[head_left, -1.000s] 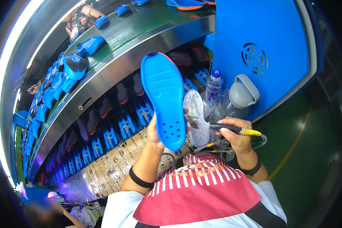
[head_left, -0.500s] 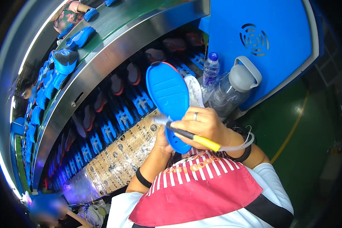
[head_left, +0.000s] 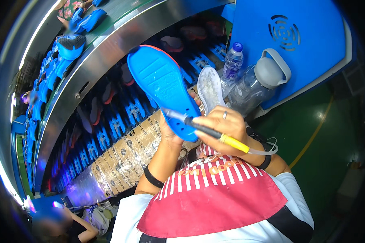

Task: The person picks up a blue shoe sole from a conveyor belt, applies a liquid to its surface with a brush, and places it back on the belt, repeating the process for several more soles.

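Note:
A blue shoe sole (head_left: 160,81) with a red edge is held tilted in my left hand (head_left: 170,131). The fingers of that hand wrap round its narrower end, where several small holes show, and are partly hidden behind it. My right hand (head_left: 227,125), with a ring on one finger, is closed round a pen-like tool (head_left: 211,131) with a black grip, a yellow rear part and a thin tube trailing from its end. The tool's pale tip lies over the sole near the holes; whether it touches, I cannot tell. Beside the sole is a white sole-shaped tray (head_left: 211,87) with whitish matter in it.
A small bottle with a blue cap (head_left: 234,60) and a grey-lidded jug (head_left: 261,77) stand by a blue machine housing (head_left: 247,24). Left, a metal-edged conveyor (head_left: 121,30) carries blue shoe parts (head_left: 70,46). Taped brown cardboard (head_left: 121,162) lies below; another person (head_left: 83,231) is at lower left.
My left hand has raised the sole and shifted it left, uncovering the white tray. My right hand has moved slightly right and down with the tool.

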Demonstrator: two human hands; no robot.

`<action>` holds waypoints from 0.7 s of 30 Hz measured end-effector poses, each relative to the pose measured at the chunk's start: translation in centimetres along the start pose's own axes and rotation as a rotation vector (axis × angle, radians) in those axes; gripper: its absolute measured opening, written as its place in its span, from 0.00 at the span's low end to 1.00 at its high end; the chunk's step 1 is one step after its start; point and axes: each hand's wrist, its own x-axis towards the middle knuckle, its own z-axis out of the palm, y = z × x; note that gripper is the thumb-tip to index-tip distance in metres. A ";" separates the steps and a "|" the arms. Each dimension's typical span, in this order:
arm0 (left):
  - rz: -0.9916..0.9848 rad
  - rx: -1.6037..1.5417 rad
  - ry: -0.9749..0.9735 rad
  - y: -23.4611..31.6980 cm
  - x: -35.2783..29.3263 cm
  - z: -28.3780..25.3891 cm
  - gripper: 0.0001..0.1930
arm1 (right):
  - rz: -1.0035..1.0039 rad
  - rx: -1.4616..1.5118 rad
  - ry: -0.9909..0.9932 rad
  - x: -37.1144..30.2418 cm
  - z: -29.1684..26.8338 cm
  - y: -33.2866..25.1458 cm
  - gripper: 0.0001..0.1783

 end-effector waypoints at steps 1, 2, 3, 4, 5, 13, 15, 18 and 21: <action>0.006 0.000 0.006 0.1 -0.1 -0.1 0.43 | 0.031 -0.067 0.031 -0.2 0.0 0.0 0.16; 0.017 0.016 0.025 0.2 -0.2 -0.3 0.42 | 0.047 -0.024 0.000 -0.3 0.4 -0.4 0.16; 0.023 0.032 0.041 0.2 -0.1 -0.5 0.41 | 0.065 0.013 -0.028 -0.5 0.7 -0.9 0.16; 0.033 0.051 -0.033 0.1 0.1 -1.3 0.41 | 0.053 0.033 -0.088 -0.8 0.8 -1.1 0.16; 0.032 0.050 -0.028 0.2 -0.1 -1.4 0.41 | 0.045 0.103 -0.117 -1.0 1.0 -1.1 0.15; 0.044 0.062 -0.127 3.6 -0.1 -0.5 0.41 | 0.284 0.306 -0.205 -0.9 0.0 0.0 0.15; -0.118 0.145 -0.100 4.8 -0.3 -0.3 0.41 | 0.216 0.394 -0.281 -1.5 0.2 0.1 0.15; -0.187 0.400 -0.028 6.2 -0.7 -1.9 0.41 | 0.157 0.477 -0.401 -1.0 -0.8 0.2 0.15; -0.250 0.579 0.081 6.9 -0.4 -1.9 0.38 | 0.097 0.298 -0.269 -0.9 -0.5 0.7 0.15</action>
